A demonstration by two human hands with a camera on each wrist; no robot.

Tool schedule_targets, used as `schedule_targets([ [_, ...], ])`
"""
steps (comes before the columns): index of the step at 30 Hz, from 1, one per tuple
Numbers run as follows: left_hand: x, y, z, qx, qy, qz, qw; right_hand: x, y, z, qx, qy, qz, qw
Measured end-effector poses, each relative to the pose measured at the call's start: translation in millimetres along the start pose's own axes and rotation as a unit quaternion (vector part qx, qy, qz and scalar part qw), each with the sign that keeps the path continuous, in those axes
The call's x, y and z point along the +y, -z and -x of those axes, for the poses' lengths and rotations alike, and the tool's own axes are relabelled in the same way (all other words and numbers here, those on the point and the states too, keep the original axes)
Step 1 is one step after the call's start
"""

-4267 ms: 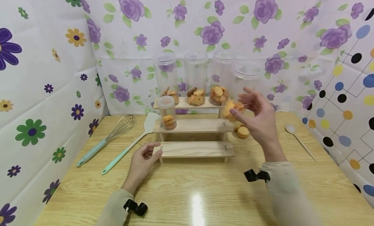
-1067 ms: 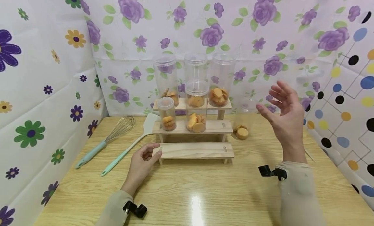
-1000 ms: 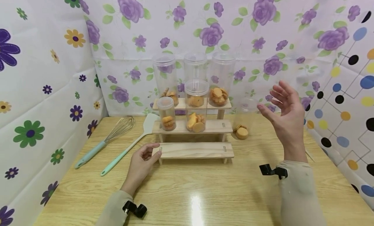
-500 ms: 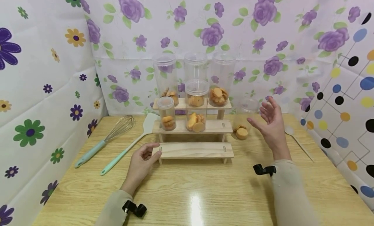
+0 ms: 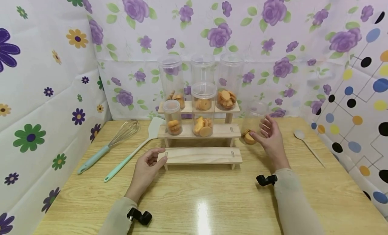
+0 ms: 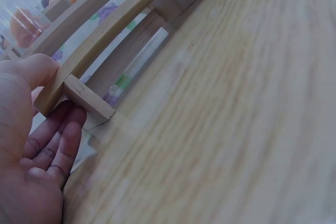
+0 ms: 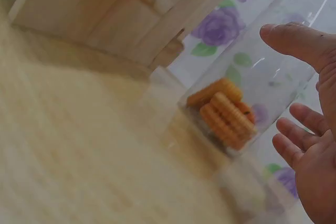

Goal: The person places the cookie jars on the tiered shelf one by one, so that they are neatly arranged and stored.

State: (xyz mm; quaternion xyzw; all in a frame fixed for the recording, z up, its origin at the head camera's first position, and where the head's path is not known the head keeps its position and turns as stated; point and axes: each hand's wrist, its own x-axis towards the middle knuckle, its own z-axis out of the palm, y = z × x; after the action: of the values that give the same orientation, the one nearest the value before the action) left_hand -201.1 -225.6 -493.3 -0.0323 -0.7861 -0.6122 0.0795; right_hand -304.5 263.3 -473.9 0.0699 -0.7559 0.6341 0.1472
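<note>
My left hand point(image 5: 148, 162) grips the left end of the lowest step of a three-tier wooden display stand point(image 5: 203, 155); in the left wrist view its thumb lies along the board and its fingers curl by the leg. My right hand point(image 5: 270, 140) is beside a clear jar point(image 5: 257, 110) holding several round biscuits point(image 7: 226, 114). This jar stands on the table right of the stand; the thumb is in front of it, the fingers spread loosely. The middle tier bears a small biscuit jar point(image 5: 173, 117) and a larger jar point(image 5: 204, 110) with mixed biscuits.
Tall clear jars, the left one point(image 5: 171, 81) among them, stand on the top tier with biscuits at the bottom. A whisk point(image 5: 110, 145) and a spatula point(image 5: 136, 152) lie left of the stand. Far right lies a spoon point(image 5: 309, 147). Patterned cloth hangs around the table.
The larger biscuit jar went from my right hand onto the middle tier and was let go. That hand moved right, then down and left to the jar on the table. My left hand stays put.
</note>
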Motion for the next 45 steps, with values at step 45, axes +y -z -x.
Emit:
schedule_targets([
  [45, -0.8, -0.7, -1.3, 0.001, -0.009, 0.005, 0.9999, -23.8, -3.8, -3.2, 0.048, 0.034, 0.042, 0.9974],
])
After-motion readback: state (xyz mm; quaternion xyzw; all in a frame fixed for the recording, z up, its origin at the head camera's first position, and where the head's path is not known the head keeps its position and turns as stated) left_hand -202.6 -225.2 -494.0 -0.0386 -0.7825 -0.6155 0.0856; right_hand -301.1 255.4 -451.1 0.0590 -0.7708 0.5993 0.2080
